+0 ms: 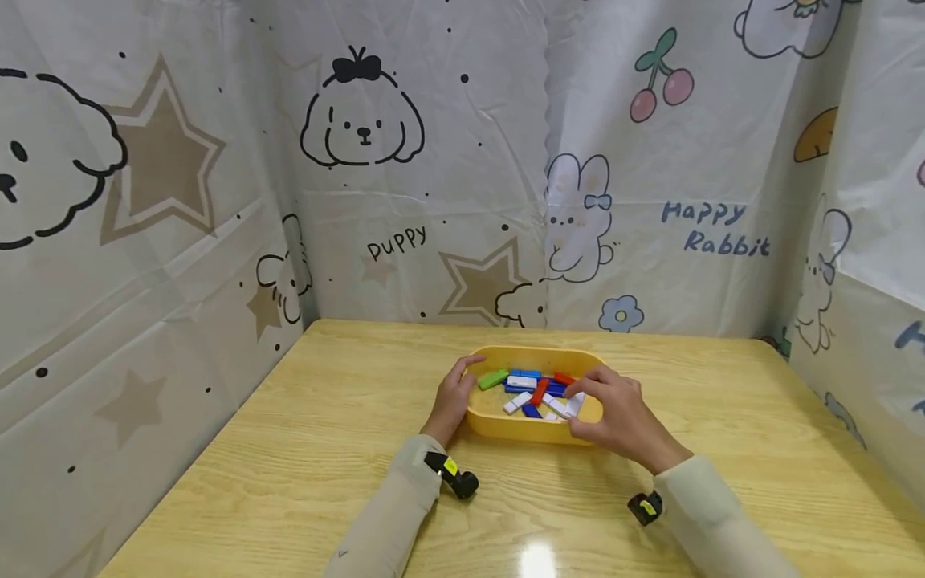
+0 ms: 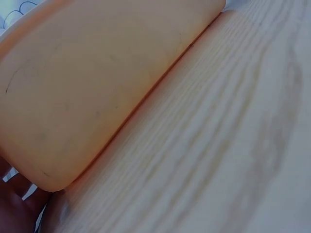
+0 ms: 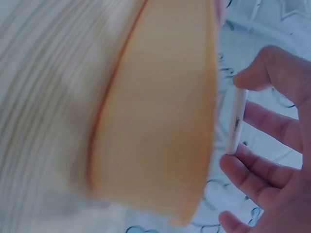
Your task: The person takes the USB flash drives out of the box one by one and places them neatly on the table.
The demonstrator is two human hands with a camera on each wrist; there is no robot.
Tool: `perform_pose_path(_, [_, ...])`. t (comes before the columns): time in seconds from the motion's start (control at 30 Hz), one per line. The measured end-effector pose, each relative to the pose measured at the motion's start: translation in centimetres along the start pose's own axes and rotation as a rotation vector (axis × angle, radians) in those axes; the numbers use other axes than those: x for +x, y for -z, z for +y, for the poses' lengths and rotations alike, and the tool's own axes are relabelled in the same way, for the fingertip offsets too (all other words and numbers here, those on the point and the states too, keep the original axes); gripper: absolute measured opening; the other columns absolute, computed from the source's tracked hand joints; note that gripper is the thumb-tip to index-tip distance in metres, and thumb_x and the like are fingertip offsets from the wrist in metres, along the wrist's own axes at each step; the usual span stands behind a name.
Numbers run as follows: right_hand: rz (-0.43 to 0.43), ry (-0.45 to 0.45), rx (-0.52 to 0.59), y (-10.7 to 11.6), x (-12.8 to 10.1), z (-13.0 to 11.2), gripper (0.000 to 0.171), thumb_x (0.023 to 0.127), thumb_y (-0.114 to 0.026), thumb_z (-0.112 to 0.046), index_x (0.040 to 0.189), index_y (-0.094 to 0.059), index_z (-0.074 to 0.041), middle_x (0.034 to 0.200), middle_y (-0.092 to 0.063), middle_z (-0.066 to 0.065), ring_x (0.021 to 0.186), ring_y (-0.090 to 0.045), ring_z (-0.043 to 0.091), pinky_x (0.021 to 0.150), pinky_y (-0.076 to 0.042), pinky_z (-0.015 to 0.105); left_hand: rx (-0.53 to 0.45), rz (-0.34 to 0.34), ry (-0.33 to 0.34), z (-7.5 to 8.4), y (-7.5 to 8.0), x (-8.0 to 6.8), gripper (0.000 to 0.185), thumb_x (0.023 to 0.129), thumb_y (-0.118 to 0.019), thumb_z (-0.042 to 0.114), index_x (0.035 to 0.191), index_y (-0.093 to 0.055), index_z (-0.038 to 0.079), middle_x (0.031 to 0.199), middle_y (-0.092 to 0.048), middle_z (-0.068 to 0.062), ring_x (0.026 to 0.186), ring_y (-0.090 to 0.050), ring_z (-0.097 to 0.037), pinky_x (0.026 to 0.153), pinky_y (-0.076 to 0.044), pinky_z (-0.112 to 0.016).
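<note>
A yellow plastic tub point(image 1: 527, 429) holds several small capped USB sticks in white, blue, red and green. At its left end my left hand point(image 1: 451, 397) grips the rim; in the left wrist view, its fingers point(image 2: 19, 191) show only partly, behind the tub's corner. My right hand point(image 1: 614, 409) is over the tub's right side. Between thumb and fingertip it pinches a white USB stick point(image 3: 237, 121) by its two ends, with small dark print on the side. A green USB stick point(image 1: 494, 380) lies near the left wall, and a red one point(image 1: 540, 391) lies mid-tub.
The tub stands on a light wooden table point(image 1: 325, 417), toward its far edge. Printed cloth walls point(image 1: 448, 160) enclose the table at the back and on both sides. A small black camera point(image 1: 458, 479) is strapped to the left wrist, another point(image 1: 645, 508) to the right.
</note>
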State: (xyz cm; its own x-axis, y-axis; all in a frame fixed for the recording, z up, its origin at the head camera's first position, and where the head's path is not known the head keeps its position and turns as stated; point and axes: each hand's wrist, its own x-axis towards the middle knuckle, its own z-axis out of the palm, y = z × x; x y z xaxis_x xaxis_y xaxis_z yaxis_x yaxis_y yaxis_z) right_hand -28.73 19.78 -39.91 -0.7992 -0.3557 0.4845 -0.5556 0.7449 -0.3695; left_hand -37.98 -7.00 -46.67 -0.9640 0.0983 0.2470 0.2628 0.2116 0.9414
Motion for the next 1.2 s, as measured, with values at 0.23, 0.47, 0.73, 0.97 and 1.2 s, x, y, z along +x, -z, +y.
perform_pose_path(0.23, [-0.145,0.141,0.030,1.0,0.1,-2.7,0.027,0.070,-0.081,-0.020,0.095,-0.069,-0.023,0.100,-0.054,-0.007,0.092,-0.051,0.016,0.086,-0.041,0.042,-0.006,0.018,-0.022,0.3,0.0,-0.1,0.040,0.094,-0.041,0.009,0.132,-0.056,0.014,0.146,-0.045,-0.007,0.136,-0.036,-0.025,0.110,-0.028,-0.046])
perform_pose_path(0.47, [-0.376,0.231,0.066,0.7,-0.4,-4.5,0.025,0.074,-0.077,-0.020,0.096,-0.068,-0.026,0.098,-0.052,-0.010,0.088,-0.049,0.010,0.080,-0.047,0.029,0.014,0.035,-0.010,0.2,0.0,-0.1,0.039,0.094,-0.042,0.010,0.130,-0.057,0.015,0.144,-0.047,-0.006,0.134,-0.038,-0.024,0.108,-0.030,-0.046])
perform_pose_path(0.73, [-0.605,0.166,0.060,-1.3,-1.0,-4.7,0.023,0.075,-0.080,-0.023,0.097,-0.072,-0.020,0.102,-0.056,-0.010,0.093,-0.055,0.013,0.087,-0.047,0.032,0.016,0.026,-0.020,0.0,-0.1,-0.5,0.039,0.094,-0.041,0.009,0.129,-0.057,0.013,0.143,-0.048,-0.007,0.136,-0.036,-0.025,0.109,-0.029,-0.047])
perform_pose_path(0.97, [-0.611,0.195,0.037,-2.4,-1.4,-4.6,0.023,0.074,-0.082,-0.021,0.094,-0.072,-0.020,0.099,-0.057,-0.009,0.090,-0.054,0.010,0.082,-0.047,0.029,0.007,0.023,-0.017,0.1,-0.1,-0.6,0.039,0.094,-0.041,0.008,0.129,-0.056,0.012,0.144,-0.047,-0.008,0.137,-0.035,-0.025,0.110,-0.027,-0.047])
perform_pose_path(1.2, [-0.616,0.176,0.053,-2.8,-1.4,-4.6,0.020,0.075,-0.081,-0.019,0.093,-0.072,-0.022,0.098,-0.057,-0.008,0.087,-0.053,0.010,0.080,-0.047,0.028,0.005,0.022,-0.012,0.2,-0.1,-0.5,0.039,0.094,-0.042,0.009,0.129,-0.056,0.013,0.144,-0.046,-0.007,0.137,-0.034,-0.024,0.110,-0.027,-0.047])
